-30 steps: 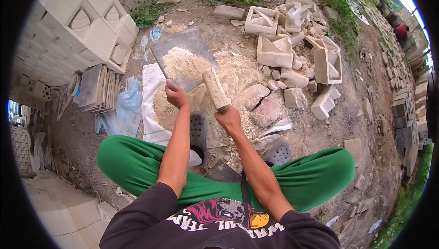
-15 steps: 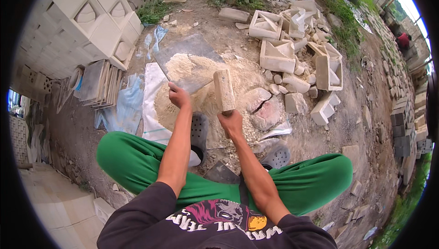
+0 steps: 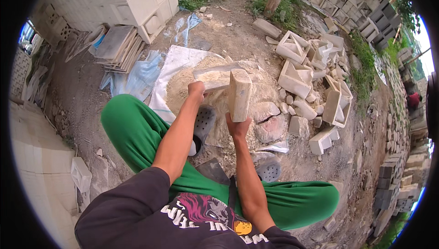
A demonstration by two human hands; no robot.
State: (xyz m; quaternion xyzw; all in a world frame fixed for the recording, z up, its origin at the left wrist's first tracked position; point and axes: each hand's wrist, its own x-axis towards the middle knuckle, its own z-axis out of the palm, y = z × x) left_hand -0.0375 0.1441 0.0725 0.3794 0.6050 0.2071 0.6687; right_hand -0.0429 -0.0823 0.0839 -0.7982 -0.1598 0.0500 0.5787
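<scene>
From here I can see stony dirt ground [image 3: 84, 121] carrying a white sack [image 3: 178, 57], partly covered by pale powder [image 3: 178, 86] that spreads past its right side. Right of that I make out a cracked stone [image 3: 273, 130] and a heap of broken blocks [image 3: 292, 82]; to the left, a blue sheet [image 3: 139, 79] and stacked boards [image 3: 115, 45]

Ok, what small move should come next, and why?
Probably tap the flat grey rectangular board lightly with the pale wooden block-shaped mallet: the left hand grips the board's edge over loose pale powder, and the right hand holds the mallet close by.
</scene>
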